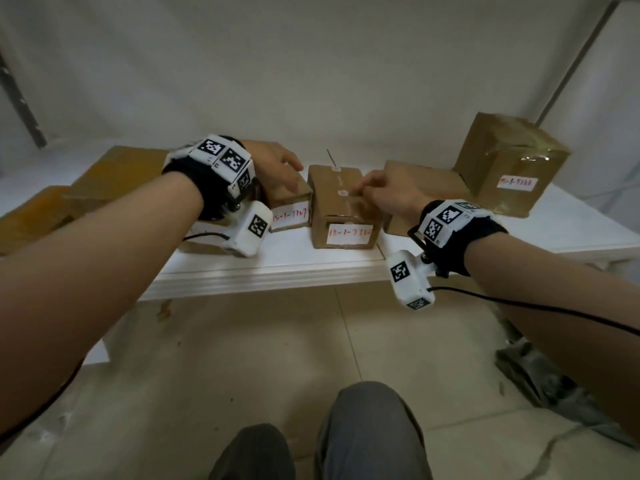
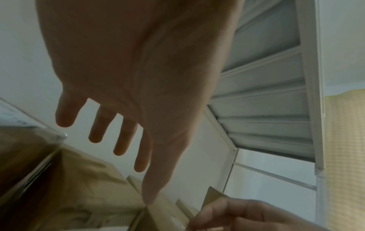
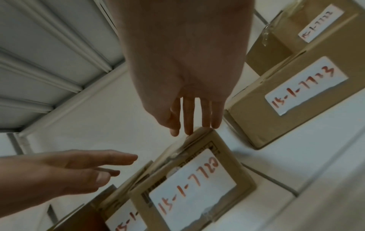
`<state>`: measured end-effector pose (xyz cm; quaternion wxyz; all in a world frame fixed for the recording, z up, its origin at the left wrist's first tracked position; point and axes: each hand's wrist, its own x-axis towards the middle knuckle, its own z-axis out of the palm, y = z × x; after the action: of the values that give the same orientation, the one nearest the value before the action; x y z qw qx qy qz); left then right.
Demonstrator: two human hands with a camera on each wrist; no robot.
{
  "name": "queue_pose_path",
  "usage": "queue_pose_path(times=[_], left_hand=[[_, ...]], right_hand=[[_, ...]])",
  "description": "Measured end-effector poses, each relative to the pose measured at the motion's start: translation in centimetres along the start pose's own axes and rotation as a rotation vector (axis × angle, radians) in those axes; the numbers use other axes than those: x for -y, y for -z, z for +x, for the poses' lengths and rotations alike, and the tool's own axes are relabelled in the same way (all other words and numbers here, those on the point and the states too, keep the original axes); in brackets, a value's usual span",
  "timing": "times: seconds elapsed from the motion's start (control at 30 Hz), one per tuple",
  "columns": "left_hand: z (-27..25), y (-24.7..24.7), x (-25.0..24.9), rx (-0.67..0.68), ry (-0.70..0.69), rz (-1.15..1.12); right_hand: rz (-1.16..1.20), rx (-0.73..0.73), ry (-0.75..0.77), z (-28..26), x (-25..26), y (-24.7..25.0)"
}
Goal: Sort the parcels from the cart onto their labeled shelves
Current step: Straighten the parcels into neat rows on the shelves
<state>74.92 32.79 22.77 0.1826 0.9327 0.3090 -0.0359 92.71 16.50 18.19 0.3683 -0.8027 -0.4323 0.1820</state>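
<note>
Both hands are open: left hand [image 1: 277, 164] over the neighbouring box [image 1: 289, 199], right hand [image 1: 388, 192] fingertips touching the middle box [image 1: 341, 209] near the shelf [image 1: 294, 261] front edge. I'd square it, label outward.

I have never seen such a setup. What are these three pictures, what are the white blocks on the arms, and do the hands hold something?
A person wears three cameras: one on the head, one on each wrist; the white blocks are those wrist cameras. The head view looks down at a white shelf bearing brown cardboard parcels with handwritten red labels. The left hand and right hand are open, holding nothing. The right fingers reach the middle parcel.
</note>
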Motion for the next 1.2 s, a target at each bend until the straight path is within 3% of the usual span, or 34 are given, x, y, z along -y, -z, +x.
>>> queue_pose_path(times=[0.13, 0.63, 0.77, 0.87, 1.0, 1.2], left_hand=[[0.4, -1.7, 0.1, 0.028, -0.009, 0.095], [-2.1, -1.0, 1.3, 0.139, -0.128, 0.003], [-4.3, 0.8, 3.2, -0.01, -0.155, -0.133], [-6.0, 2.6, 5.6, -0.102, -0.091, -0.117], [-7.7, 3.1, 7.9, -0.077, 0.009, -0.039], [-9.3, 3.3, 10.7, -0.058, 0.169, 0.076]], right_hand=[[-0.031, -0.012, 0.018, 0.2, -0.4, -0.2], [-0.215, -0.038, -0.001, 0.3, 0.4, -0.4], [-0.359, -0.074, -0.012, 0.5, 1.6, -1.0], [-0.421, -0.09, -0.056, 0.3, 3.1, -1.9], [-0.511, 0.002, -0.138, -0.6, 4.6, -4.1], [-0.547, -0.013, -0.136, -1.6, 5.6, -5.3]])
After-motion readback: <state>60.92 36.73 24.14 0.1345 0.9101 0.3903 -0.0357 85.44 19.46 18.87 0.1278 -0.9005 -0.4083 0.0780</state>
